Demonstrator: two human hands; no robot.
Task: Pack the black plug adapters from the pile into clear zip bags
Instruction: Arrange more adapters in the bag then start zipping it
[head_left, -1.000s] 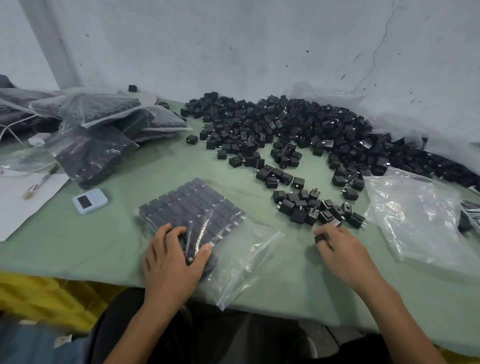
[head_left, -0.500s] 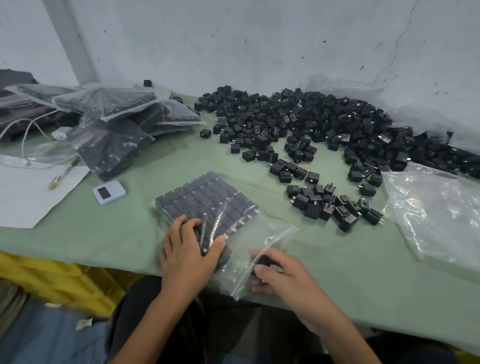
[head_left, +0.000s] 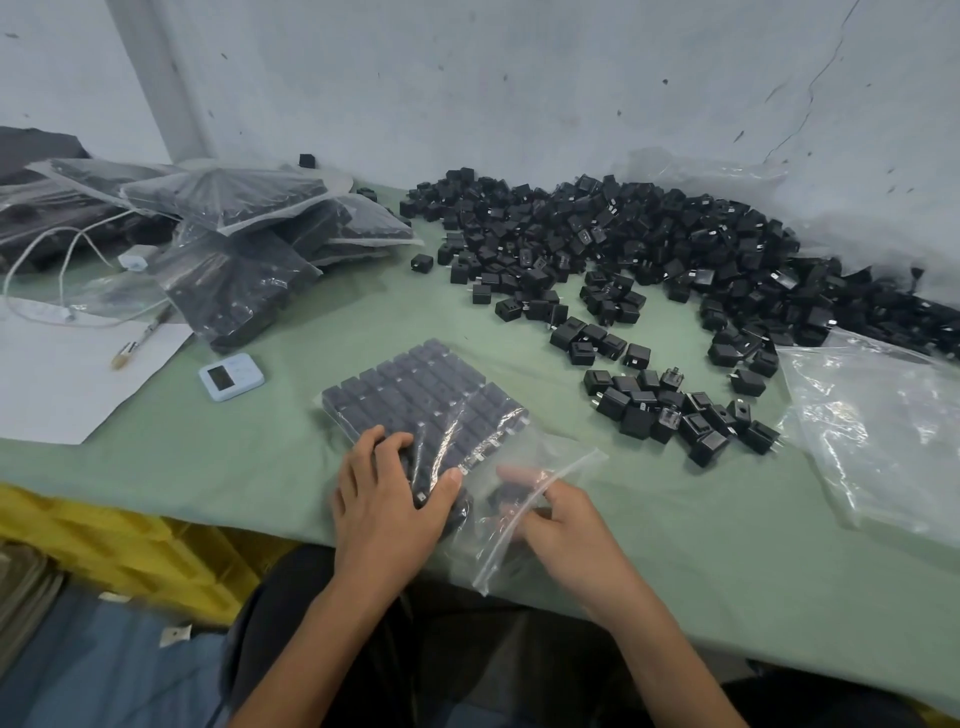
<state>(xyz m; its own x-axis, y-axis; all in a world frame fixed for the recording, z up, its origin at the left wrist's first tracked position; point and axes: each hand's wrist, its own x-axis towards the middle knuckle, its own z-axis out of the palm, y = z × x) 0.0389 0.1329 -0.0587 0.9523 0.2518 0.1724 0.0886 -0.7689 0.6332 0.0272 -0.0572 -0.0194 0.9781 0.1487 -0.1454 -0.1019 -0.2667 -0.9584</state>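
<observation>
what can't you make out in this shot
- Head view: whether the right hand holds an adapter inside the zip bag; plastic glare and blur hide its fingertips.
- Small blue device: screen too small to read.
- Adapter pile: cut off by the right edge.
- Adapters beneath the left hand: covered.

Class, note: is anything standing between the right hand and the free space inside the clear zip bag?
Nothing visible. The right hand has fingers inside the open mouth of the clear zip bag, beside the packed rows of black plug adapters; the left hand rests on those rows.
</observation>
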